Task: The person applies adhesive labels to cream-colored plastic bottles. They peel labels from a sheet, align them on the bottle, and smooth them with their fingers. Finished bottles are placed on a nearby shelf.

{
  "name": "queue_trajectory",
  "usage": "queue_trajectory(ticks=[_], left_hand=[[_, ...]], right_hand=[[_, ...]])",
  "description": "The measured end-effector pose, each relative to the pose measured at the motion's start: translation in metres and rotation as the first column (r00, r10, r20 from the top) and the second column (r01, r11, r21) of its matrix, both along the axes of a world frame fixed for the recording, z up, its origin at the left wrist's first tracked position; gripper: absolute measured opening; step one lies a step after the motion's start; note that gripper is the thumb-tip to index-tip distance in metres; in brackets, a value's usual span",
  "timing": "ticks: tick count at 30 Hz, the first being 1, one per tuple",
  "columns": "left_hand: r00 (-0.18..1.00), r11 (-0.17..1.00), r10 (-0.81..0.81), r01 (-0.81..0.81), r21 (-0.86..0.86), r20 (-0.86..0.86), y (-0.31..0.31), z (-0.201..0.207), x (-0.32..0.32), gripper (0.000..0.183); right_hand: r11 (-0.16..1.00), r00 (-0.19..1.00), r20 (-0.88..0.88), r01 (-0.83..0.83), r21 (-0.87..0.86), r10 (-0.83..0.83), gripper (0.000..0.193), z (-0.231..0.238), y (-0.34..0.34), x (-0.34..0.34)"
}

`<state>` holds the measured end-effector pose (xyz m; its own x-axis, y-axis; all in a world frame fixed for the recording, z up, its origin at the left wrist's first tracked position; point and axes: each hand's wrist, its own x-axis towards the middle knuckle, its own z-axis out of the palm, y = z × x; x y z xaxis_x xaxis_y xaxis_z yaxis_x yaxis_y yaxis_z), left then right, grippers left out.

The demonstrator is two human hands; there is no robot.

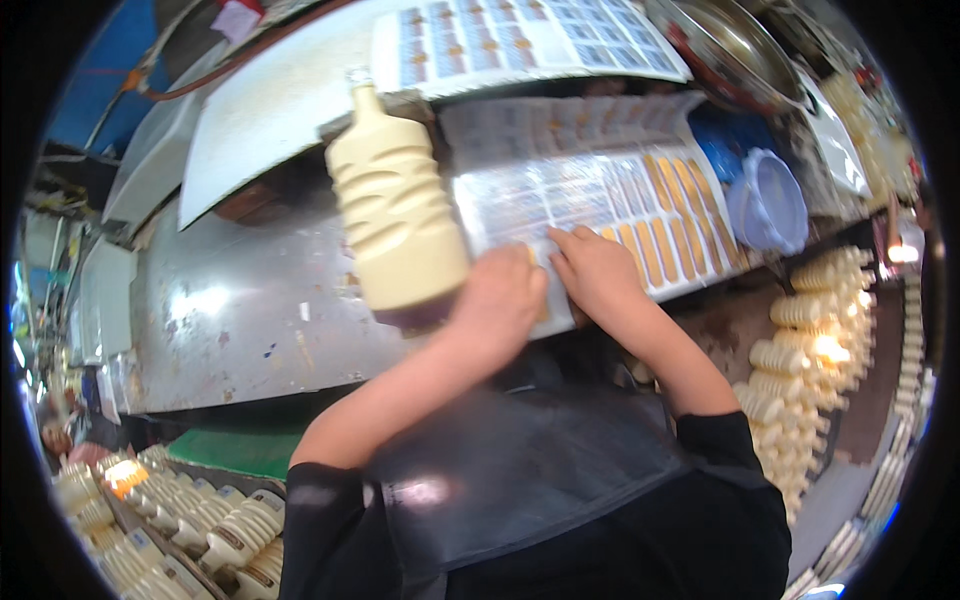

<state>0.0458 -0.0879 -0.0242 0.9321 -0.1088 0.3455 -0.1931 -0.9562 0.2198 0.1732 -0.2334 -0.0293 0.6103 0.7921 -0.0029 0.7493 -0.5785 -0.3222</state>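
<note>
A cream ribbed plastic bottle (pixel 395 220) with a purple base lies on the metal worktop, its narrow neck pointing away from me. Just right of its base, my left hand (pixel 503 300) is closed, slightly blurred, at a gold label strip (pixel 542 305) by the near edge of a label sheet (pixel 590 195). My right hand (pixel 600 275) rests on that sheet, thumb and forefinger apart, close to the left fingertips. Several gold strips (pixel 675 245) show on the sheet right of this hand. My left fingers hide part of the strip.
Beyond the bottle, a white board (pixel 270 130) carries another printed sheet (pixel 480 45). A lilac basin (pixel 768 205) and a large metal pan (pixel 735 45) stand at the right. Rows of cream bottles (pixel 790 350) sit below right, more bottles (pixel 235 530) below left. Bare metal worktop (pixel 230 300) extends left.
</note>
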Motion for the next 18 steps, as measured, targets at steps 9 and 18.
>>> queue_trajectory(ticks=[9, 18], left_hand=[[0.982, 0.993, 0.083, -0.067, 0.099, -0.172, -0.001, -0.009, 0.005, 0.017], [1.0, 0.999, 0.007, -0.007, -0.037, -0.004, 0.002, -0.007, -0.001, 0.027]], right_hand=[[0.997, 0.996, 0.039, -0.078, -0.025, 0.079, 0.035, -0.001, 0.007, -0.001], [0.979, 0.994, -0.061, -0.08, 0.185, 0.093, 0.026, -0.007, 0.024, 0.018]])
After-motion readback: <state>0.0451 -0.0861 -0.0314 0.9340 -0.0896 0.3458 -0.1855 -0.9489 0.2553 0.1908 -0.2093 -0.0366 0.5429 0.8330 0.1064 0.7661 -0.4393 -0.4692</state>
